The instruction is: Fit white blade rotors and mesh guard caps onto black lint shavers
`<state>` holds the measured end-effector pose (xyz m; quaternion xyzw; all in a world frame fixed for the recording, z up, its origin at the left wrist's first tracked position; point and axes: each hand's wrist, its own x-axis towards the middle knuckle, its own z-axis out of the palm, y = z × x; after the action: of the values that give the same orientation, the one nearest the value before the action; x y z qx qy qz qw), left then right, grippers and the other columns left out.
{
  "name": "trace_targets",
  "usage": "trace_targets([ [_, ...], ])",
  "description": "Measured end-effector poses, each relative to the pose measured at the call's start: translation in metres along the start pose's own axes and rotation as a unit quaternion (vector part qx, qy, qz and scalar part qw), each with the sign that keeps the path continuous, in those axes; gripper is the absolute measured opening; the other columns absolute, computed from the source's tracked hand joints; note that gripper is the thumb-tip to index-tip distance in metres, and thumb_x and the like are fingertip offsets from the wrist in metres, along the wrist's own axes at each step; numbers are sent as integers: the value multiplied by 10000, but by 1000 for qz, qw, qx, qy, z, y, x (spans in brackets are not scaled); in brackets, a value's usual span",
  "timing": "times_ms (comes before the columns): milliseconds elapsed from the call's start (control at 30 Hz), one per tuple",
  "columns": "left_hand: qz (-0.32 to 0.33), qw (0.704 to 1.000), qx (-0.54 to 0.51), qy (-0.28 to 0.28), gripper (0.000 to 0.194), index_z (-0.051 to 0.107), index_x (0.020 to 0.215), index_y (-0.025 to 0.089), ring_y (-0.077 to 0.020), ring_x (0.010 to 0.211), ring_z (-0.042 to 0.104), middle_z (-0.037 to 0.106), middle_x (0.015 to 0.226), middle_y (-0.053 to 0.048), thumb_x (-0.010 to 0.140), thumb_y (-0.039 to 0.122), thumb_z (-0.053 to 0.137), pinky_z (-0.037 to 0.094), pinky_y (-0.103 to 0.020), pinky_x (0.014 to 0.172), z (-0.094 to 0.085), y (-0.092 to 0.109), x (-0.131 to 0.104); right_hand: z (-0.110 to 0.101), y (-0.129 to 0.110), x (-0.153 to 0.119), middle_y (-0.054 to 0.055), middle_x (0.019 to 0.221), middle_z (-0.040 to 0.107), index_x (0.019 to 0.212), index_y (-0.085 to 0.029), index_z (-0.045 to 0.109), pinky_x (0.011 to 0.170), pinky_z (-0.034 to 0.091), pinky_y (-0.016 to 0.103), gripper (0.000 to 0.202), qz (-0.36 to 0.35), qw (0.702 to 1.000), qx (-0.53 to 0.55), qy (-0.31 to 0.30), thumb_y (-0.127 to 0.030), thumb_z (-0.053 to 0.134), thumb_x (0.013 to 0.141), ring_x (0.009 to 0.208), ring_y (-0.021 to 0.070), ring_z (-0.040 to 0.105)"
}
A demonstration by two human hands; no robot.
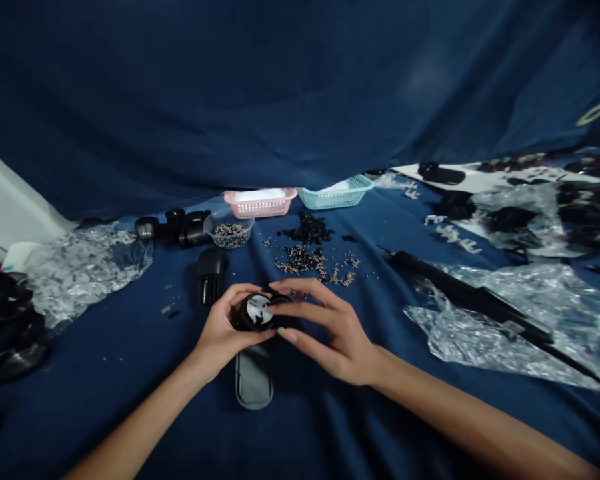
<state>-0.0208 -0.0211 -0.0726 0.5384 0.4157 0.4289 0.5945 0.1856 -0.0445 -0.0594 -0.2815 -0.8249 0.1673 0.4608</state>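
Note:
My left hand (225,330) is closed around a round black plastic housing (245,321), its open end turned up. A white plastic insert (259,309) sits inside that end. Reaching in from the other side, my right hand (330,330) has its thumb and fingers at the housing's right side, with one fingertip on the insert. Just below the hands shows a long dark grey part with a rounded end (254,380); whether it joins the housing is hidden. A black casing (211,277) lies beyond my left hand.
Loose screws (310,260) and small black pieces (310,229) lie ahead, beside a clear bowl of screws (229,230). Behind are pink (263,203) and teal (337,195) baskets. A corded electric screwdriver (470,297) rests on plastic wrap at right. A bag of white parts (87,270) lies left.

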Motion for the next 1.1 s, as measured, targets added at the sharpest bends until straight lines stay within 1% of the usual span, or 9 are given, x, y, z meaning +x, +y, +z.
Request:
trace_targets([
  [100,-28,1000,12,8,629,620,1084,222,-219,1075,665,732,1117,-36,540,155,928,498,-319,934,-2,1,-1,-10,19,2,137,1325,626,1320,-181,611,1068,477,457,439,77,996,-32,-9,-307,701,909,1241,263,586],
  [233,-46,998,38,21,638,618,1122,231,-230,1117,650,726,1161,-45,567,204,930,483,-336,971,-5,2,-1,-14,42,2,189,1372,610,1418,-138,533,1074,451,558,818,105,990,-34,-83,-415,869,725,1265,352,560],
  [300,-50,997,60,15,636,617,1128,234,-238,1116,651,725,1169,-51,573,216,926,484,-347,970,-6,2,0,-9,46,2,168,1294,667,1344,-146,604,1067,459,547,766,101,988,-23,-117,-423,894,691,1210,347,597],
  [400,-43,996,84,-3,635,626,1131,229,-256,1104,661,726,1182,-68,571,221,923,492,-374,966,-8,2,4,2,43,2,124,1117,727,1163,-160,694,1028,496,508,493,102,987,-8,-127,-351,866,742,1081,303,655],
  [567,-17,997,79,7,579,685,1128,209,-281,1129,652,728,1199,-89,594,226,910,483,-430,1007,-7,1,9,5,35,-7,115,1186,678,1240,-188,582,910,586,416,552,141,989,29,-41,-282,834,758,1071,261,682],
  [700,-10,998,61,-2,601,725,1102,200,-282,1153,648,725,1227,-94,542,178,941,487,-407,1013,-4,2,7,-6,34,-10,80,1116,690,1152,-210,560,792,625,341,455,185,979,86,8,-295,807,780,948,216,724],
  [800,-5,1000,13,-2,647,692,1139,238,-256,1132,676,717,1253,-66,547,162,940,511,-371,993,-3,4,4,-11,32,-6,73,1072,713,1105,-205,595,836,622,354,413,212,969,125,25,-320,819,778,937,218,727],
  [933,-27,998,-51,-18,640,666,1163,263,-227,900,751,738,1188,-49,583,172,921,570,-381,894,-4,5,-1,-13,28,1,87,1184,700,1160,-212,615,934,605,388,454,226,960,164,35,-342,824,778,1068,245,703],
  [1100,-71,991,-113,-26,632,660,1247,296,-185,890,726,742,1096,-30,658,201,870,575,-296,833,-10,6,-6,-13,24,2,86,1180,713,1195,-209,643,989,586,425,517,248,950,183,39,-332,861,743,1070,257,709],
])
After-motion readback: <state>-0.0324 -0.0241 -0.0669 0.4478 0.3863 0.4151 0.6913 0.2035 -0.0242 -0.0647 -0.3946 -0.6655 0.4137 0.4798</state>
